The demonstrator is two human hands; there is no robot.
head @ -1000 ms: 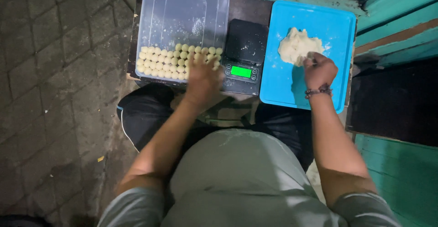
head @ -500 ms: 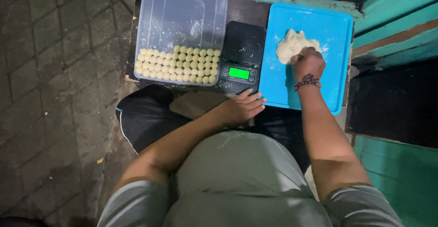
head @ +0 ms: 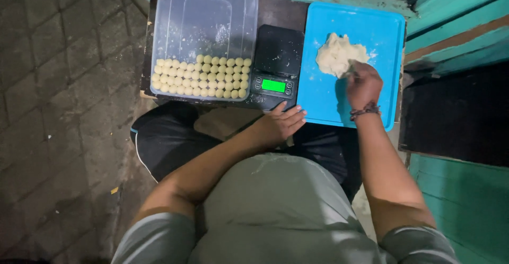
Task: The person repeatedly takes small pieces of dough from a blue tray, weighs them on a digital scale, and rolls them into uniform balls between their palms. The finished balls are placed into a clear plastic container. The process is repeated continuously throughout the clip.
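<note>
Right hand [head: 363,84]: fingers closed, pinching the dough lump [head: 335,56] at its 4 o'clock edge.
Dough: on the blue tray [head: 382,31], toward 12 o'clock.
Left hand [head: 278,125]: spread flat, empty, at the worktop's 6 o'clock edge below the scale [head: 277,65].
Advice: a small even piece is best pinched off.

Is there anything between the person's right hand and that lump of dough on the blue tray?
Nothing visible. The right hand is already at the near edge of the dough lump on the blue tray, fingers touching it.
</note>
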